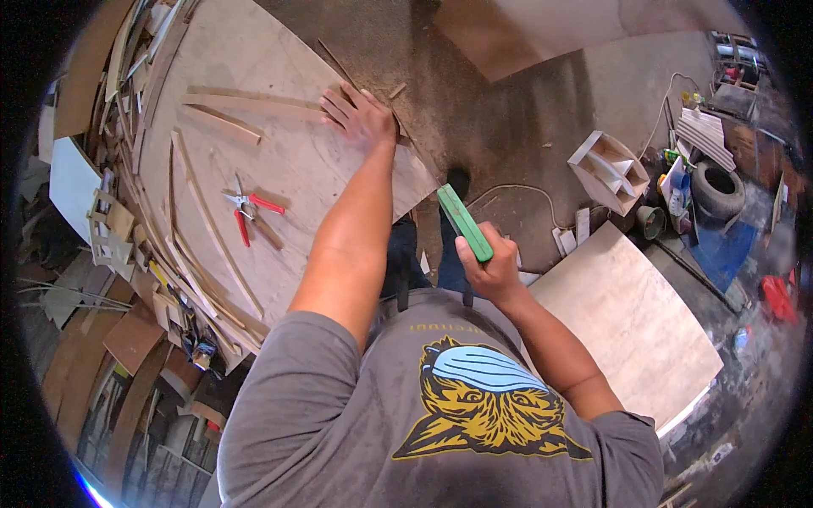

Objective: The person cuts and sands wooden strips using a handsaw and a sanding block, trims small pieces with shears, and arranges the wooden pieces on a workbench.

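Note:
My left hand lies with its fingers spread on the large plywood sheet, close to its edge. A thin dark strip runs along that edge and passes beneath the hand. Wrapped in my right hand is a green, long block-shaped tool, its far end close to the corner of the sheet. I cannot tell its exact kind. Red-handled snips lie on the sheet with their jaws apart. Several narrow wood strips are spread around them, and two longer pieces reach toward my left fingers.
Scrap wood is piled along the left. A pale board lies at right. Beyond it stand an open wooden box, a tire and a bucket. A cord crosses the floor. Another sheet is at the top.

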Demonstrator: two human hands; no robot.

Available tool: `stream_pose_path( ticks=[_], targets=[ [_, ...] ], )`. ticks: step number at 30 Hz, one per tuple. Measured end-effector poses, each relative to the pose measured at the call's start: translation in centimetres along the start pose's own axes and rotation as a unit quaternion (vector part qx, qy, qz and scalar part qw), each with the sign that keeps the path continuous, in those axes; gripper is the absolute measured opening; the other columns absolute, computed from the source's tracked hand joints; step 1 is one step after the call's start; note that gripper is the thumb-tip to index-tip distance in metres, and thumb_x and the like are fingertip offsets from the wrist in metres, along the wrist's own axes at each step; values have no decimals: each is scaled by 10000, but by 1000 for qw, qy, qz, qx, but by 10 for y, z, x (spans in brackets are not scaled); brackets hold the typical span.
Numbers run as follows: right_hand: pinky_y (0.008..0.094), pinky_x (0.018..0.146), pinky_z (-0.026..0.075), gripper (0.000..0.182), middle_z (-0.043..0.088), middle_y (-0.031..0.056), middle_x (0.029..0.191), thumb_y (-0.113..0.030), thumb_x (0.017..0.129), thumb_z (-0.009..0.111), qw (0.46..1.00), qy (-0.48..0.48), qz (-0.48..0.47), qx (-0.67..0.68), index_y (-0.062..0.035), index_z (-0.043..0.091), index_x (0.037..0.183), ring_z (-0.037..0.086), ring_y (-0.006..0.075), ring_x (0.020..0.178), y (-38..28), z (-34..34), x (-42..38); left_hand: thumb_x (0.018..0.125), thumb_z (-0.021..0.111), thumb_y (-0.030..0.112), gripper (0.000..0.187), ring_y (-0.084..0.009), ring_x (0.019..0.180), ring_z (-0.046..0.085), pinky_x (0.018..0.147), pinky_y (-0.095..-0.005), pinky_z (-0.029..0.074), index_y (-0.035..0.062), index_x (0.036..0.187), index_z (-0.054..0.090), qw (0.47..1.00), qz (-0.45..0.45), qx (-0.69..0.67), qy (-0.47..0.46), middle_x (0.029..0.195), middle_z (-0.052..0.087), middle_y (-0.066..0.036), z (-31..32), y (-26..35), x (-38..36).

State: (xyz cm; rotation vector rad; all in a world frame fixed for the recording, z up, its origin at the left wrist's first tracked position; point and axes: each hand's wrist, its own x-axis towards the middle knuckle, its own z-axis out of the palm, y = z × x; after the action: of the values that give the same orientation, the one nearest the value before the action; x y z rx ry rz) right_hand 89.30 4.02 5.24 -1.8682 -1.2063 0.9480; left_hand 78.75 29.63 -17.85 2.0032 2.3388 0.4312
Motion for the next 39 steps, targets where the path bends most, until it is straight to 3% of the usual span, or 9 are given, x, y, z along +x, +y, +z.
stream_pose_path(
  ticks=[12, 15, 24, 30, 33, 39],
  targets=[
    [446, 545, 499, 217, 584, 175, 673, -203, 946, 698, 1000, 14, -21, -15, -34, 590, 863, 657, 369, 596, -2, -10, -12, 1046, 412, 361, 555, -368, 1545, 244, 1234, -602, 157, 127, 1549, 438, 1000, -7, -9, 23, 1655, 294, -198, 2, 1, 1],
    [448, 541, 495, 229, 578, 175, 670, -205, 945, 699, 1000, -10, 1, 1, -35, 581, 849, 655, 370, 602, -5, -12, -2, 1057, 401, 383, 539, -375, 1513, 303, 1214, -614, 202, 146, 1539, 442, 999, 3, 23, 40, 1635, 336, -194, 4, 0, -2],
    [448, 543, 495, 254, 579, 189, 671, -223, 947, 701, 1000, -3, -3, -19, -38, 563, 842, 648, 390, 610, -6, -21, -7, 1047, 417, 361, 546, -369, 1537, 268, 1225, -616, 173, 115, 1532, 454, 1000, -10, 14, 7, 1644, 319, -201, -3, 2, -1],
    [453, 556, 502, 250, 598, 186, 686, -241, 944, 705, 1000, -18, -10, -1, -39, 583, 861, 656, 401, 628, -5, -21, 14, 1047, 422, 364, 537, -371, 1522, 302, 1213, -604, 223, 113, 1520, 468, 1000, 2, 14, 26, 1626, 352, -202, 2, -1, 0],
    [467, 550, 501, 258, 597, 189, 689, -238, 947, 704, 1000, -14, -24, -12, -34, 575, 854, 658, 402, 634, -9, -25, 9, 1017, 474, 392, 520, -396, 1456, 401, 1189, -611, 260, 151, 1474, 532, 994, 22, 42, 103, 1553, 459, -199, 14, -5, 3],
    [457, 563, 528, 236, 619, 174, 672, -254, 947, 706, 999, -34, -15, -29, -44, 612, 894, 681, 387, 636, 5, -6, 35, 1021, 465, 385, 521, -378, 1474, 378, 1192, -607, 263, 156, 1487, 521, 994, 24, 39, 96, 1568, 436, -204, 22, -10, 2]
  ],
)
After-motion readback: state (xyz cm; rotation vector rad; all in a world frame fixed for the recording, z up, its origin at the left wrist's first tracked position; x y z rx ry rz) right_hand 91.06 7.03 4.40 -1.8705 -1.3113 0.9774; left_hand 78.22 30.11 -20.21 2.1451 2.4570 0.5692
